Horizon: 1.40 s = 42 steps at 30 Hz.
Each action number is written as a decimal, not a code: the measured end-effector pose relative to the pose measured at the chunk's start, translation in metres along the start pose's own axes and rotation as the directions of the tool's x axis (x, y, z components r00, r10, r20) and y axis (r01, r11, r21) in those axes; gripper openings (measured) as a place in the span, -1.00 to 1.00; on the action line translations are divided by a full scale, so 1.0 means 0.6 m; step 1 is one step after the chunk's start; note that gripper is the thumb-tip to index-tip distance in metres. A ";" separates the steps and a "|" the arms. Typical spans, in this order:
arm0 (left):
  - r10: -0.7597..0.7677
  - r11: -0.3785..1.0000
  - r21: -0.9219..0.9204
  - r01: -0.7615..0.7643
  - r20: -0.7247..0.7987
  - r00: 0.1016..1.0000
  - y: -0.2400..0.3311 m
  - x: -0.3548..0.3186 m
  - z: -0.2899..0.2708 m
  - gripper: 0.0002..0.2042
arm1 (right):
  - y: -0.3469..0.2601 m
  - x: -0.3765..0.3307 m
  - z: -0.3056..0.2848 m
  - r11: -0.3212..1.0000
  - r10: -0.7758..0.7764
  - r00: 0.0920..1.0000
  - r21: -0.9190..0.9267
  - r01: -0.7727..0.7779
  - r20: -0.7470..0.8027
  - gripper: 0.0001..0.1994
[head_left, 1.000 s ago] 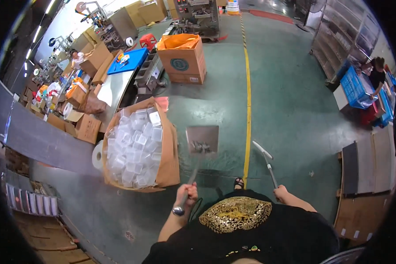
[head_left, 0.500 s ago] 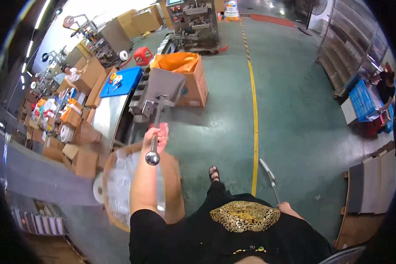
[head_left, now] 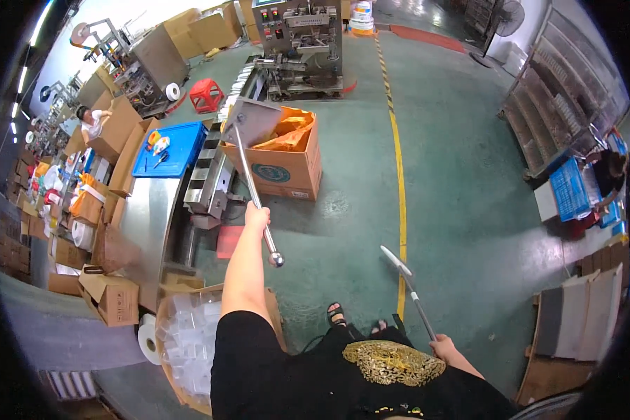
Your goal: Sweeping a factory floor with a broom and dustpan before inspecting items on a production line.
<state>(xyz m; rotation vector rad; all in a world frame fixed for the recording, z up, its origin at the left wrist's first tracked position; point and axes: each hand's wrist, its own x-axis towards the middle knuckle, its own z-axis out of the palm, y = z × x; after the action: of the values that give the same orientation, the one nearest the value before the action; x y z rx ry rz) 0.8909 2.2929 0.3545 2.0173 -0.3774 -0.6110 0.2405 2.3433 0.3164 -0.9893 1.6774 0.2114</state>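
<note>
My left hand is closed around the metal handle of a long-handled dustpan. Its grey pan is raised and tilted at the left side of a brown carton lined with an orange bag. A shiny ball caps the handle's near end. Low on the right, my right hand grips the grey handle of what looks like a broom. Its narrow pale head points away from me, close to the yellow floor line. What lies inside the carton is hidden by the bag.
A carton of clear plastic containers stands by my left arm. Beyond it are a steel table with a blue tray, a conveyor and a machine. People work far left and right; a rack stands right.
I have moved toward the orange-lined carton. The dustpan's handle now slants, with its ball end shifted right and the pan tipped differently. The broom's head has swung left to the yellow line.
</note>
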 end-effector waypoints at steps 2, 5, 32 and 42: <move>-0.066 0.969 0.236 0.073 -0.037 0.997 -0.011 0.001 0.027 -0.71 | -0.022 0.001 -0.016 0.998 -0.029 1.000 -0.051 0.029 -0.010 -0.59; 0.072 0.892 0.452 -0.017 -0.104 0.992 -0.012 -0.013 0.055 -0.70 | -0.053 0.013 -0.043 0.984 -0.082 0.996 -0.160 0.078 -0.017 -0.58; 0.168 0.717 -0.694 0.065 0.263 0.950 0.109 -0.539 0.052 -0.64 | -0.326 0.295 -0.257 0.732 -0.174 0.713 -0.395 0.555 0.679 -0.81; -0.086 -0.151 -0.779 0.608 0.623 0.777 -0.052 -0.781 0.177 -0.86 | -0.342 0.209 -0.163 0.975 0.202 0.802 -0.191 -0.111 0.562 -0.80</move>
<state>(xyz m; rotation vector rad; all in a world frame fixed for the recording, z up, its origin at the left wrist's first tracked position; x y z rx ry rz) 0.4444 2.4648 0.4081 0.3764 0.4772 -1.1898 0.3099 2.0929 0.3129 -0.7831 1.1821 0.6911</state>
